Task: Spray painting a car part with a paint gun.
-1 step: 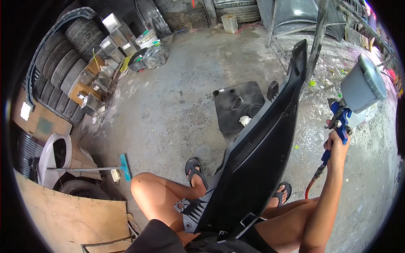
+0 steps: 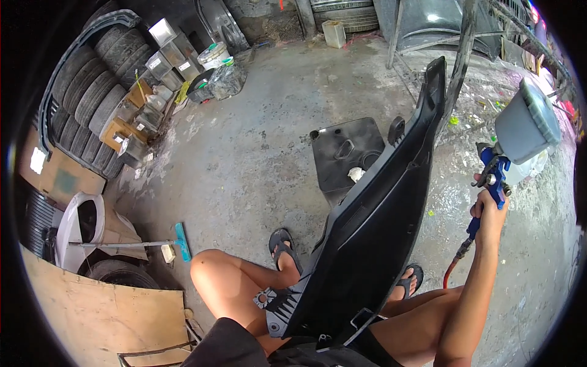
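My right hand [image 2: 490,215] is closed around the handle of a blue spray gun [image 2: 495,174], held out to the right above the floor. A grey paint cup [image 2: 526,122] sits tilted on top of the gun, and a red hose [image 2: 450,272] runs from the handle's lower end. Between my legs a long black vehicle trim panel [image 2: 373,251] stands tilted, its narrow end up and away from me and its lower end by my lap. The gun is apart from the panel, to its right. My left hand does not show; a dark sleeve is at the bottom.
Beyond the panel lies a flat black plastic tank [image 2: 345,147]. A metal stand [image 2: 461,61] rises at the far right. Stacked tyres [image 2: 92,95] and metal cans [image 2: 174,52] line the far left. Nearer are a teal-headed squeegee [image 2: 181,241] and a wooden board [image 2: 104,318].
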{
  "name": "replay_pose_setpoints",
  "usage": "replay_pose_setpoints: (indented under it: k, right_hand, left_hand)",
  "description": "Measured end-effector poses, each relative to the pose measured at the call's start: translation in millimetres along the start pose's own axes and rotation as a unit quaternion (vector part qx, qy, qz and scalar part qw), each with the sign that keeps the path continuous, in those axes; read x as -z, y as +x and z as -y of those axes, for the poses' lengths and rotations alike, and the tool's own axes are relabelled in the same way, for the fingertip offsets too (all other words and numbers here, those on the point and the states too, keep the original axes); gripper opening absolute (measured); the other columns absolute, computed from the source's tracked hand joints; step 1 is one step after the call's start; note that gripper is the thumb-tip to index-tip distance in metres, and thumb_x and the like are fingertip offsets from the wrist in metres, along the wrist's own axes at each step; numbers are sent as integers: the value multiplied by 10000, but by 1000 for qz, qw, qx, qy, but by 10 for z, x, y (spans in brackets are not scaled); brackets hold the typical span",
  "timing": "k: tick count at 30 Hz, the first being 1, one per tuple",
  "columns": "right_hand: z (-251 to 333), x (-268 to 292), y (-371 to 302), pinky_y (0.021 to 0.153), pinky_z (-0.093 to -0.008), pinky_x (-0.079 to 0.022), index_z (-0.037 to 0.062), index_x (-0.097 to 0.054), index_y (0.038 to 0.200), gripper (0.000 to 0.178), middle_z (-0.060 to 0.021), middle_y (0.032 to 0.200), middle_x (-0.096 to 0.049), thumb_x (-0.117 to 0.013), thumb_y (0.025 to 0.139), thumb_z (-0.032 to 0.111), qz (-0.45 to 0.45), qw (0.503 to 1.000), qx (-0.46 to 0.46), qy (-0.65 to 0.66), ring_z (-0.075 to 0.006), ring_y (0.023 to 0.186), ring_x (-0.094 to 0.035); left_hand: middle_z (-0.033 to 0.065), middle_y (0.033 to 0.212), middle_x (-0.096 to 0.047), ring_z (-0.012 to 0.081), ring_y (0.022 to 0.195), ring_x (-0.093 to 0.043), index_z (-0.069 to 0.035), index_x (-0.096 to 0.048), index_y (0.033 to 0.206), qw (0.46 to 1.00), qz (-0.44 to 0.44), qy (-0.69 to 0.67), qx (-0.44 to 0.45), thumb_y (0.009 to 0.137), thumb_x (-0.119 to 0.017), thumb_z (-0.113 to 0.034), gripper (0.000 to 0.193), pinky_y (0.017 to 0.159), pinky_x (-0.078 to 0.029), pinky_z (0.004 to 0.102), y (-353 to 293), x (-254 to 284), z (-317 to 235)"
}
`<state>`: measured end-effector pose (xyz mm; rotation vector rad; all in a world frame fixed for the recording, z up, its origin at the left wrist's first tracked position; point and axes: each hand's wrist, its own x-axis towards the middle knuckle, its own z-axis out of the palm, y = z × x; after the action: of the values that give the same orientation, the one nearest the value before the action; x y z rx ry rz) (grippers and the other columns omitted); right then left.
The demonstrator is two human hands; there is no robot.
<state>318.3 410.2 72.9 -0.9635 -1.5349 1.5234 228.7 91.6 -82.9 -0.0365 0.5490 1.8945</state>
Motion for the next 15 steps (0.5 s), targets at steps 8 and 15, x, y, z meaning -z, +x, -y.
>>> replay_pose_setpoints:
  k: [8,15]
  right_hand:
    - [10,-31,-28,426,-236,-278,-36,-617,1053,386,37,522,-351,-466,715,72,-6,1000,-1,-18,-71,409,-293]
    - [3,-16,3,422,-232,-282,-23,-637,1039,337,42,506,-365,-483,746,42,-20,1000,1,-15,-69,412,-313]
  left_hand:
    - [143,1229,-539,262,1160,-521,50,-438,1289,993,-80,49,-65,955,-494,-353,526,973,-423,363,-66,73,-114]
    - [93,1056,-623,164,970,-592,15,-486,1262,984,-99,109,-104,920,-506,-442,571,849,-453,261,-235,-823,-365]
